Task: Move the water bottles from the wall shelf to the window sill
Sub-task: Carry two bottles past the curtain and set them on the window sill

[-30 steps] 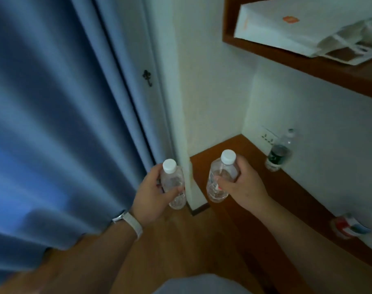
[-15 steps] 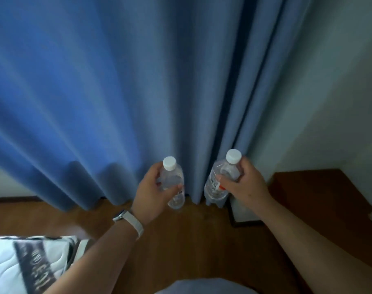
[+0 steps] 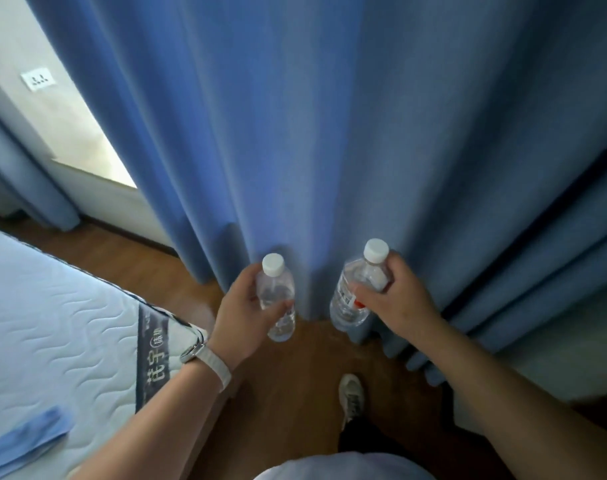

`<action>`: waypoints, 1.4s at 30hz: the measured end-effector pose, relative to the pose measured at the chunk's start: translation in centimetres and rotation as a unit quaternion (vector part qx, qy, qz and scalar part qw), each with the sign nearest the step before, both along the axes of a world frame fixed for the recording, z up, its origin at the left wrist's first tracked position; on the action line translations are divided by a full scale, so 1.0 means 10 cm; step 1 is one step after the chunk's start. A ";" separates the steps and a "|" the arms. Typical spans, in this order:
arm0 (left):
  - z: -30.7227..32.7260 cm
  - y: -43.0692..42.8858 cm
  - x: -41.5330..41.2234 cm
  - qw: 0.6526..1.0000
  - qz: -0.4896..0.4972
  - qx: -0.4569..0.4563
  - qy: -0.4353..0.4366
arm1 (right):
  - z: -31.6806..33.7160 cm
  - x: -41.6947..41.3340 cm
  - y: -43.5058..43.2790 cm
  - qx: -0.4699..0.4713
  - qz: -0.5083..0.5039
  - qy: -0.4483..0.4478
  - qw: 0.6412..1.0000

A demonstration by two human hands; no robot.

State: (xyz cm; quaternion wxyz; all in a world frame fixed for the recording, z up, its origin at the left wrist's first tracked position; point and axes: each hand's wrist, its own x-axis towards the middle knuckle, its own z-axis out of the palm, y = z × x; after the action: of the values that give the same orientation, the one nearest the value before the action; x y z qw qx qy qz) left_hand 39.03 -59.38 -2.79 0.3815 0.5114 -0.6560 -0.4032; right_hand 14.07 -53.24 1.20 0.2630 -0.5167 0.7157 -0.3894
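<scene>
the left hand (image 3: 241, 306) is curled around a clear water bottle (image 3: 276, 296) with a white cap, the thumb across the front of the body and the fingers behind it. this bottle is held nearly upright in the air above the wooden floor (image 3: 295, 375). a pale watch (image 3: 205, 358) sits on the left wrist.

the right hand (image 3: 395, 299) grips a second bottle (image 3: 355, 296) high up, the fingers wrapped round its shoulder just below the white cap, the thumb lying on the label, which shows a bit of red. this bottle tilts, its base toward the left. the two bottles are near each other but apart, both just in front of the blue curtain (image 3: 329, 133) that hangs in heavy folds down to the floor.

past the curtain's left edge a pale ledge (image 3: 98, 168) shows in bright light, well apart from both bottles, with a wall socket (image 3: 39, 79) above it. a quilted mattress (image 3: 53, 306) with a dark printed band fills the lower left, a blue cloth (image 3: 21, 441) lying on it. one light shoe (image 3: 352, 396) stands on the floor below the hands.
</scene>
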 end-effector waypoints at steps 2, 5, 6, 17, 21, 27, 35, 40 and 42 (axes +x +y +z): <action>-0.01 -0.12 0.02 1.000 0.030 0.002 -0.007 | -0.06 -0.01 -0.31 0.000 0.027 -0.010 1.000; -0.01 -0.35 -0.03 0.998 0.051 -0.009 -0.048 | -0.11 -0.07 -0.81 0.006 0.082 -0.031 0.996; -0.01 -0.43 -0.08 0.997 0.055 -0.010 -0.059 | -0.11 -0.09 -0.97 0.010 0.104 -0.035 0.994; 0.25 -1.36 -0.49 0.979 0.190 -0.007 -0.067 | 0.05 -0.45 -2.44 0.004 0.235 -0.035 0.971; 0.29 -1.55 -0.48 0.972 0.230 -0.007 -0.050 | 0.04 -0.40 -2.81 -0.001 0.262 -0.046 0.964; 0.26 -1.79 -0.17 0.955 0.295 0.010 -0.034 | -0.02 -0.01 -3.31 0.020 0.328 -0.045 0.943; 0.10 -2.42 0.54 0.940 0.341 0.014 -0.009 | -0.05 0.80 -4.10 0.037 0.385 -0.010 0.922; 0.18 -2.95 1.23 0.926 0.378 0.011 0.023 | 0.04 1.57 -4.69 0.027 0.401 0.003 0.915; 0.21 -3.12 1.55 0.921 0.388 0.006 0.033 | 0.08 1.90 -4.90 0.023 0.412 -0.001 0.911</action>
State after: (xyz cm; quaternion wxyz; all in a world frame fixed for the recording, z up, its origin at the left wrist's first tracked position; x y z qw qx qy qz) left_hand 54.53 -90.60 -0.73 0.5266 0.7146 -0.3908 -0.2437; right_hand 33.10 -102.27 2.03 0.4127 -0.7591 0.4475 -0.2305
